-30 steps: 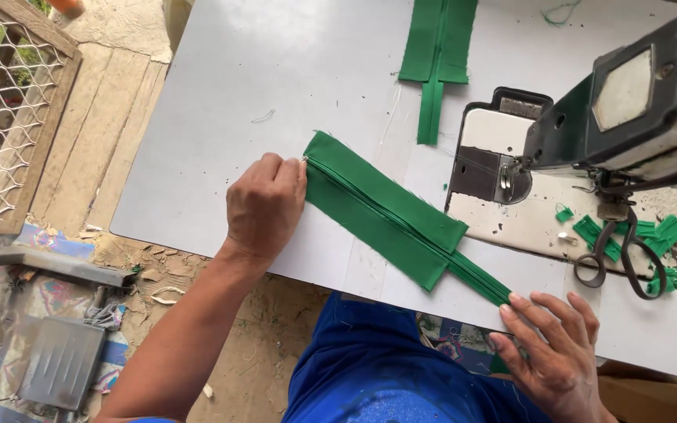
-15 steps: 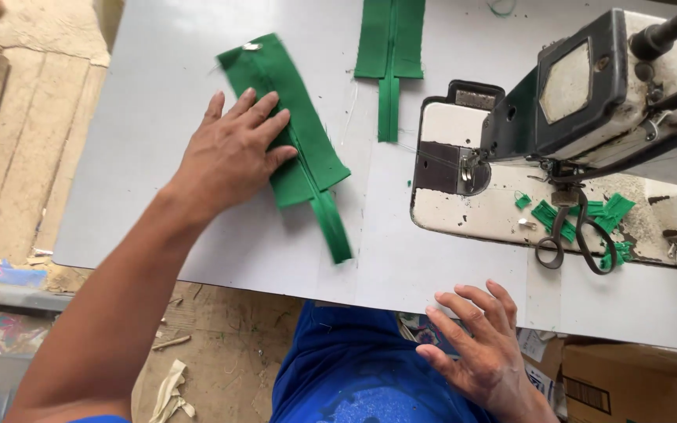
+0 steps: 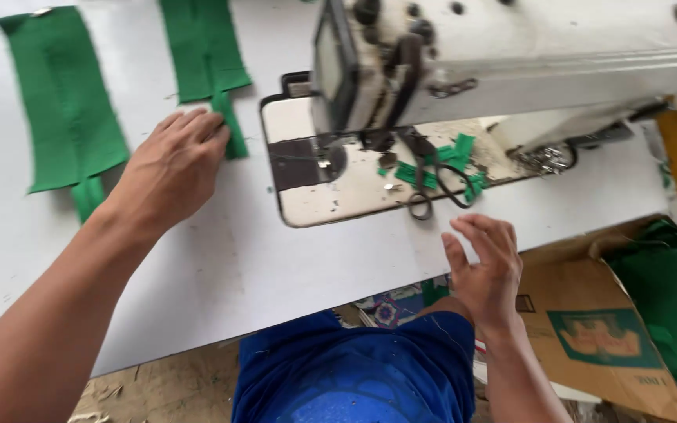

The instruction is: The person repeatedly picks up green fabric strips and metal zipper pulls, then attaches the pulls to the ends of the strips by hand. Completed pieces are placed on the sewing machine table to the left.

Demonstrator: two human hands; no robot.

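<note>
In the head view, your left hand lies flat with its fingers together, the fingertips touching the narrow tail of the green fabric strip at upper centre. A second green fabric strip lies apart from it at upper left, untouched. You look to be at the pick-up step: drawing the next strip toward the white sewing machine at upper right. That calls for a sideways slide to the right, onto the machine's cream bed plate.

Your right hand hovers spread and empty at the near edge of the white table, lower right. Black-handled scissors and green scraps lie on the bed behind the needle. There is bare table between your hands; the brown cardboard box sits below the edge.
</note>
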